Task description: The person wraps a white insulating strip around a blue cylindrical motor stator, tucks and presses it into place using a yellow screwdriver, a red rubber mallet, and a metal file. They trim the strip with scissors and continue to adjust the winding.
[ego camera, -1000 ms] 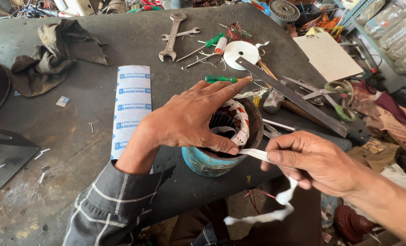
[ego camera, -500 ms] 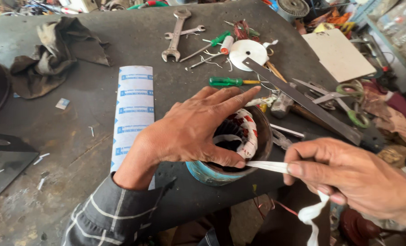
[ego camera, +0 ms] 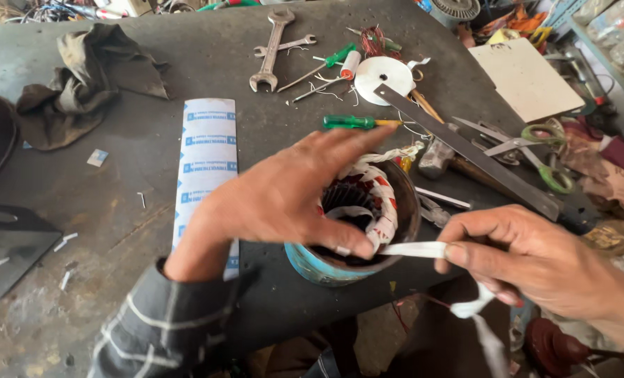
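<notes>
A round motor stator in a blue and dark housing stands at the near edge of the dark workbench. Its coil is wrapped in white and red tape. My left hand lies flat over the stator's top, thumb pressing the winding at the near rim. My right hand pinches a white tape strip that runs taut from the winding to my fingers. The strip's loose end hangs down below my hand, off the bench edge.
A white printed insulation sheet lies left of the stator. A green screwdriver, a steel ruler, scissors, wrenches, a white disc and a dark rag lie across the bench behind.
My right hand has pulled the white strip further right and tighter. My left hand stays spread on the stator, fingers shifted slightly.
</notes>
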